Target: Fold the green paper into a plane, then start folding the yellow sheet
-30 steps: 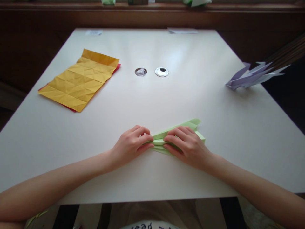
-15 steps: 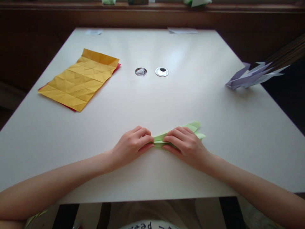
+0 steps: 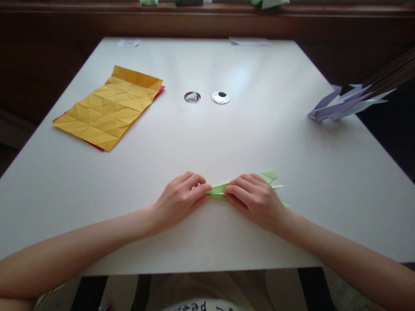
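Observation:
A folded light green paper (image 3: 218,189) lies flat near the front of the white table (image 3: 207,142). My left hand (image 3: 180,199) pinches its left end with curled fingers. My right hand (image 3: 256,198) presses down on its middle and right part, covering most of it. Only a narrow green strip between the hands and a few tips past my right fingers (image 3: 270,176) show.
A creased yellow sheet (image 3: 108,107) over a red one lies at the back left. Two round metal grommets (image 3: 221,97) sit mid-table. A folded lavender paper model (image 3: 346,103) rests at the right edge. Small papers lie at the far edge.
The green paper has been pressed flatter and narrower under my hands. My right hand has slid slightly down and right over it. The left hand has barely moved.

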### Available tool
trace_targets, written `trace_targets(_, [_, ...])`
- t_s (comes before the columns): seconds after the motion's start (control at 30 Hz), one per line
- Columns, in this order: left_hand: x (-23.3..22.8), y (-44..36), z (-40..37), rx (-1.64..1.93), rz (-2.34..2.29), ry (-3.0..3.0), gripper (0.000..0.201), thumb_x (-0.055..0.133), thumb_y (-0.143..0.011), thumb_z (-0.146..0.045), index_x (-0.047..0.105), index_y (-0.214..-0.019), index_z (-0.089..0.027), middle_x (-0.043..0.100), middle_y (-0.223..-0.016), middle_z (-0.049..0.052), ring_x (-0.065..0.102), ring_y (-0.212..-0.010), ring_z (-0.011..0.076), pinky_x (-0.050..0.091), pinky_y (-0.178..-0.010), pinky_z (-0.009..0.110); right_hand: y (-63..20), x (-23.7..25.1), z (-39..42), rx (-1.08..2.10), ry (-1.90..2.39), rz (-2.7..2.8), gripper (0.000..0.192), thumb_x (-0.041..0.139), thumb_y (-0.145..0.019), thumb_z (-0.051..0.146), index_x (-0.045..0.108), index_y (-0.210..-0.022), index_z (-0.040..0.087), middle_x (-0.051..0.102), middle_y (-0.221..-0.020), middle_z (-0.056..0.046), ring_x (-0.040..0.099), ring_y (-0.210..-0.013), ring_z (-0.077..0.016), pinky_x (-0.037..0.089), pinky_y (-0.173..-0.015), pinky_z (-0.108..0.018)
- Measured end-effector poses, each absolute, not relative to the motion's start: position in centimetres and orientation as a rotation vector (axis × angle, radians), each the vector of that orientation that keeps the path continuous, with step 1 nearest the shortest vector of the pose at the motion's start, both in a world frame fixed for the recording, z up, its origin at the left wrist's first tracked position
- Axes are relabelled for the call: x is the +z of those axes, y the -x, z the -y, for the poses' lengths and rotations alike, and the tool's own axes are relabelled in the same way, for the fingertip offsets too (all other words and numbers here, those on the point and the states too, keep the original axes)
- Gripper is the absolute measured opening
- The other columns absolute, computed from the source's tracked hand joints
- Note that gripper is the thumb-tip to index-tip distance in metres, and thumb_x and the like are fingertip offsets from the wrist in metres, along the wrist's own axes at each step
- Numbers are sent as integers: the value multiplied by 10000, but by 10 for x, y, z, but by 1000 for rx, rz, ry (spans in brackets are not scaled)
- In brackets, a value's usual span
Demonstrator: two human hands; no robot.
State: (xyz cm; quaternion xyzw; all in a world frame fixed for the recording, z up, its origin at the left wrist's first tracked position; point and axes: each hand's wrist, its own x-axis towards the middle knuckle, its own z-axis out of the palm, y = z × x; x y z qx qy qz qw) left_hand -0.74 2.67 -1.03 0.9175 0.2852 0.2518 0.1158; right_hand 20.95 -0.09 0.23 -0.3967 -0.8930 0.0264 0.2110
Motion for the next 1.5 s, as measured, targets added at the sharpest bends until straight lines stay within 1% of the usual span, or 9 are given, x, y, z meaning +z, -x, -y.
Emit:
trace_targets(0.2, [-10,7,-27,686,-817,-2677,119,496,-853,-238,589,-888,-173,590,-825,34,510,-773,144,448,-670,261,-209,3,3,68,1081,2513,154,468,-842,141,558,-721,171,598,-685,-32,515,-681,-145,376,-621,-283])
trace_targets(0.33, [-10,8,-27,697,-813,-2672,123,485,-859,-228,593,-894,-182,593,-823,33,509,-773,141,444,-663,254,-210,3,4,112,1081,2516,159,460,-842,126,569,-733,168,603,-709,-40,528,-687,-143,398,-607,-267])
trace_targets(0.53, [-9,8,-27,712,-779,-2701,138,469,-862,-172,605,-882,-178,600,-806,36,512,-753,135,446,-647,242,-214,11,3,214,1126,2411,115,499,-848,225,595,-800,185,645,-733,-26,568,-661,-126,424,-601,-249])
trace_targets(0.63, [-8,8,-27,700,-756,-2721,135,468,-859,-157,600,-887,-164,602,-815,41,514,-753,137,450,-642,242,-217,13,-2,156,1183,2309,100,510,-832,166,606,-848,191,664,-794,-32,582,-705,-134,438,-640,-260])
trace_targets(0.77, [-8,9,-27,668,-719,-2749,147,454,-854,-119,587,-902,-159,596,-834,43,516,-762,136,451,-646,243,-220,12,-6,164,1197,2331,125,520,-823,174,620,-891,203,670,-842,-40,589,-760,-160,450,-687,-302])
trace_targets(1.0, [-10,10,-26,661,-680,-2796,177,451,-847,-93,562,-962,-168,606,-881,36,528,-799,141,452,-670,261,-228,26,-7,483,1310,2400,153,502,-826,171,644,-851,224,665,-820,-23,601,-704,-138,459,-611,-254])
trace_targets(1.2, [-10,13,-33,625,-620,-2821,160,452,-859,-100,553,-963,-167,629,-919,23,529,-878,154,441,-725,276,-224,32,-15,742,1392,2475,65,582,-757,187,629,-767,231,624,-688,30,539,-569,-93,393,-507,-206])
trace_targets(1.37, [-7,18,-43,596,-536,-2885,160,430,-870,-102,549,-963,-155,633,-939,36,526,-905,161,440,-744,278,-210,23,-14,807,1433,2390,24,595,-737,203,581,-756,208,562,-613,48,476,-529,-80,365,-509,-201])
trace_targets(1.5, [-6,20,-46,570,-522,-2855,168,422,-876,-110,554,-970,-156,634,-932,41,525,-898,157,447,-757,276,-205,10,-8,772,1419,2289,28,590,-759,211,570,-773,196,544,-635,37,473,-560,-83,369,-531,-204])
